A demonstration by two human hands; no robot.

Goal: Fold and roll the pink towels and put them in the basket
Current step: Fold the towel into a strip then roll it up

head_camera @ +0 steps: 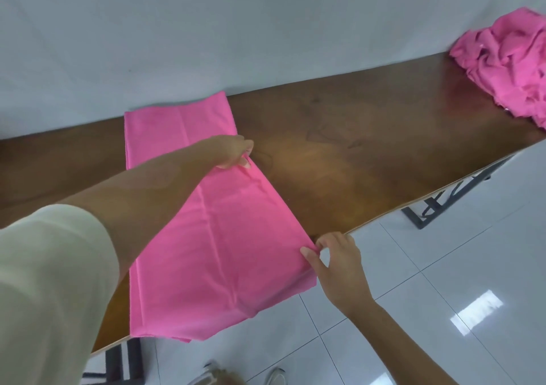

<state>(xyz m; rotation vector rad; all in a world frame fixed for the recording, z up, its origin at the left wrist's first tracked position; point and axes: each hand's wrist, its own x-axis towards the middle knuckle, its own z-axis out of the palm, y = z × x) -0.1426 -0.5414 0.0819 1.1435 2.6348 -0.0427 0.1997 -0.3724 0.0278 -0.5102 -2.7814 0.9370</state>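
- The left hand (234, 154) pinched the pink towel (218, 251) at its right edge, mid-length.
- The right hand (336, 263) pinched the same edge nearer; the towel spread leftward of both grips.

The crumpled towel pile (511, 62) is cut off at the right edge.

left arm stretched forward, left hand (235, 154) pinching towel (224, 236) edge; right hand (334, 263) nearer, thumb and fingers pinching its corner.
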